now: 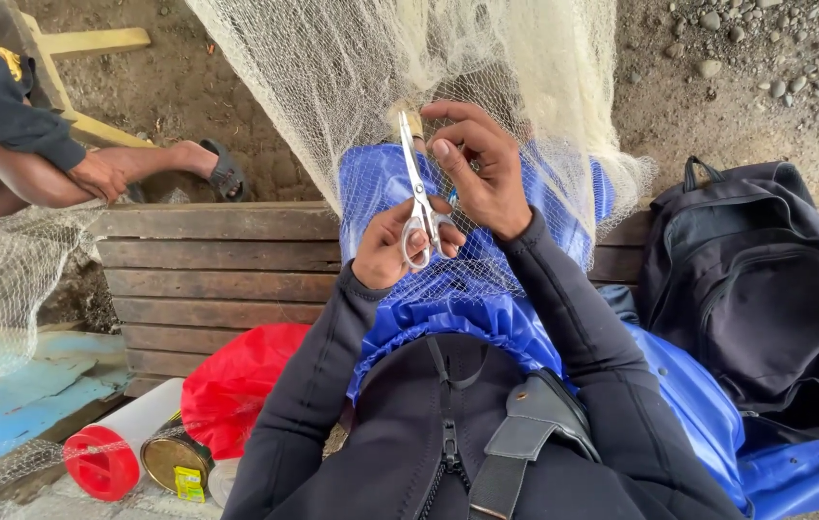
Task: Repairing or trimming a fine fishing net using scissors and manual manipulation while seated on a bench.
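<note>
My left hand (385,246) grips a pair of silver scissors (418,197) by the finger loops, blades pointing up and closed. My right hand (482,164) is just right of the blades, fingers pinched on strands of the pale fishing net (352,87). The net hangs down from above and drapes over a blue sheet (486,318) on my lap. Both arms wear dark sleeves.
A wooden bench (207,270) runs across the middle. A black backpack (766,279) sits at right. At lower left lie a red bag (236,376), a white tube with a red cap (106,453) and a tin can (177,462). Another person's arm and sandalled foot (222,171) are at upper left.
</note>
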